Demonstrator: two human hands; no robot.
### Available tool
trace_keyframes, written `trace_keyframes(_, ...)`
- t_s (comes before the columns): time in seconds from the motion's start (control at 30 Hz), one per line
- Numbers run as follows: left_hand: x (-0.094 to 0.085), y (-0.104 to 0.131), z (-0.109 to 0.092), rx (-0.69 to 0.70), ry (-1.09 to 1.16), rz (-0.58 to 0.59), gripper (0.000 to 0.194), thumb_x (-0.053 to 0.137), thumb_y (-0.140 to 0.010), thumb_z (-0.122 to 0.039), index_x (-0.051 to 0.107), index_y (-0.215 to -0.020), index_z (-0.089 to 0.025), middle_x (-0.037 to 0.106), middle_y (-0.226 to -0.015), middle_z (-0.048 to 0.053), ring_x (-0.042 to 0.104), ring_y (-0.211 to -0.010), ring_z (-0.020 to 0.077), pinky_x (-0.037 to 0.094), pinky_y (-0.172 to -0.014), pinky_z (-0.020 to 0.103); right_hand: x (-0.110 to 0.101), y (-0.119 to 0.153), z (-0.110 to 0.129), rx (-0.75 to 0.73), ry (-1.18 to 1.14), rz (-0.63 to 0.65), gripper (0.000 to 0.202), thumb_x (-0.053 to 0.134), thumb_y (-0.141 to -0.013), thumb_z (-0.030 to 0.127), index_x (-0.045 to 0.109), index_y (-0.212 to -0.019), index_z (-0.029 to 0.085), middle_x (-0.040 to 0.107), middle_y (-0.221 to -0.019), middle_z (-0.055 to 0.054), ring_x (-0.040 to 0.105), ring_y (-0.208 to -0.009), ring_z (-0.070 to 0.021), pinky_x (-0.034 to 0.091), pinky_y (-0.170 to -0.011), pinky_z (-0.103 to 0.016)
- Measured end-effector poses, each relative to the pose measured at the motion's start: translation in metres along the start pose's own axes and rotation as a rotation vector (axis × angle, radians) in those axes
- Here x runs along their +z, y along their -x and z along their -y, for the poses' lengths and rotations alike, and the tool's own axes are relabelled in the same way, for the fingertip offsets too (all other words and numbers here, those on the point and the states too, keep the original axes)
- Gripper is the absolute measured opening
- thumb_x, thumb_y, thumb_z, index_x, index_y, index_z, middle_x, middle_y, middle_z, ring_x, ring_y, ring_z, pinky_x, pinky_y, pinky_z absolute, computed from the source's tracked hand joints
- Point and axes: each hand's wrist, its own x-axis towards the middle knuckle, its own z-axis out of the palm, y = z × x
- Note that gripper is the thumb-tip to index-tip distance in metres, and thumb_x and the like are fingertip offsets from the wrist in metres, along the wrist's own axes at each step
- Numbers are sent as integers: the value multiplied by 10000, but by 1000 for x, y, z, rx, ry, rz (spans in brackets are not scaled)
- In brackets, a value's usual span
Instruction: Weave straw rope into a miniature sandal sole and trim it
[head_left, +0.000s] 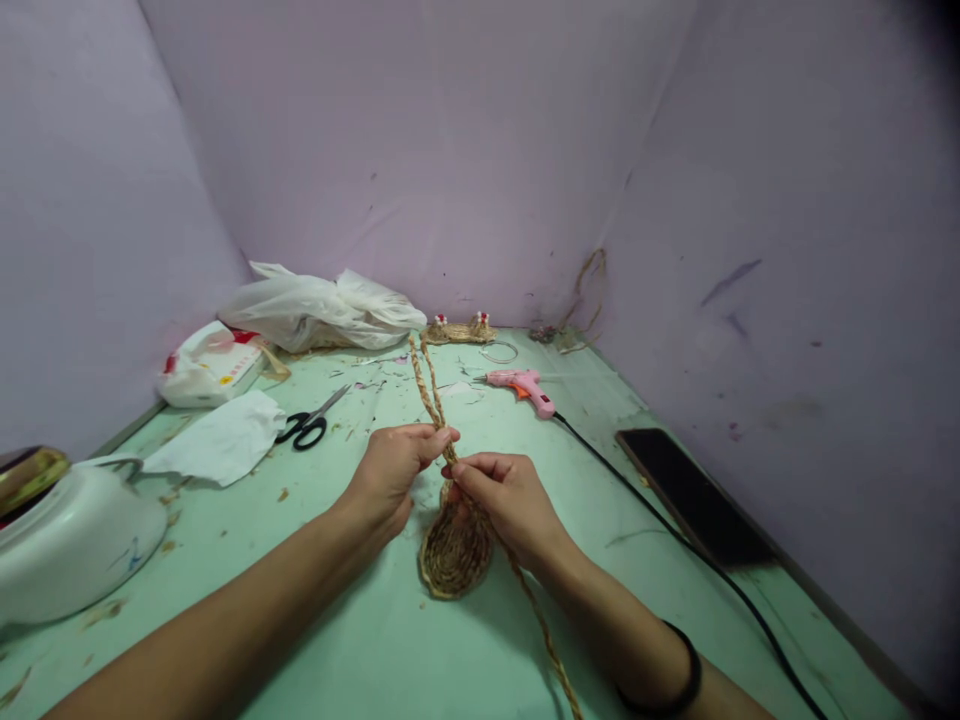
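Both my hands pinch a braided straw cord over the middle of the table. My left hand grips it between thumb and fingers, and two strands stick out beyond toward the wall. Just below, my right hand is closed on the same cord. Under the fingers hangs a coiled, oval straw piece, partly covered by my right hand. A length of the cord trails from beneath my right hand toward the front edge of the view.
Scissors lie beside white tissue at left, near a white bowl and a tissue pack. A plastic bag and straw pieces sit behind. At right are a pink glue gun, its black cable and a phone.
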Motion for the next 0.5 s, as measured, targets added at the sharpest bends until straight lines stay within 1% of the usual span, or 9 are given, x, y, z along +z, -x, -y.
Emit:
trace_keyframes(0.07,0,0,1,14,-48,-8,239,707,-486,-330,626,-565,-120,592,-657,36,473,-657,128,342,-608,243,-1,-1,1,-21,37,-14,131,557,-643,190,623,-545,135,558,-460,22,465,-369,-78,362,-411,-207)
trace_keyframes(0.1,0,0,1,20,-115,1,254,677,-519,-357,633,-602,-121,603,-682,45,489,-667,134,354,-616,248,-1,-1,1,-28,51,-19,131,550,-643,178,622,-542,136,555,-452,25,471,-365,-78,360,-406,-203)
trace_keyframes(0.2,-7,-7,-2,24,-446,90,315,560,-623,-422,645,-711,-132,620,-708,58,537,-679,154,389,-614,264,-3,-7,-3,7,19,-29,114,555,-637,171,623,-551,136,548,-433,29,465,-346,-75,361,-379,-195)
trace_keyframes(0.23,-12,-12,-5,24,-563,116,308,549,-628,-422,643,-700,-137,619,-682,57,549,-673,166,393,-602,269,-4,-9,-5,34,-11,-33,100,567,-632,178,625,-563,135,545,-432,30,455,-340,-72,369,-373,-196)
trace_keyframes(0.3,-26,-26,-12,28,-738,113,228,588,-582,-375,619,-584,-149,596,-590,54,560,-659,204,386,-581,284,-6,-13,-8,81,-66,-39,86,591,-620,199,632,-590,129,540,-439,33,433,-340,-67,398,-370,-201)
trace_keyframes(0.37,-46,-40,-22,53,-926,32,153,604,-539,-295,560,-465,-169,567,-529,55,559,-692,251,370,-601,307,-6,-15,-11,106,-85,-42,95,604,-613,212,635,-608,122,539,-459,31,422,-353,-62,423,-375,-205)
trace_keyframes(0.43,-69,-53,-33,76,-1121,-91,86,582,-505,-204,534,-437,-179,585,-570,84,553,-795,310,360,-659,343,-6,-15,-11,121,-81,-39,100,606,-613,211,634,-612,115,542,-473,27,416,-364,-59,424,-368,-199)
trace_keyframes(0.5,-92,-62,-41,65,-1283,-181,62,564,-459,-140,517,-438,-174,610,-641,131,543,-853,367,356,-682,379,-5,-14,-11,130,-75,-36,97,605,-615,204,634,-619,111,549,-480,23,413,-366,-55,403,-352,-184)
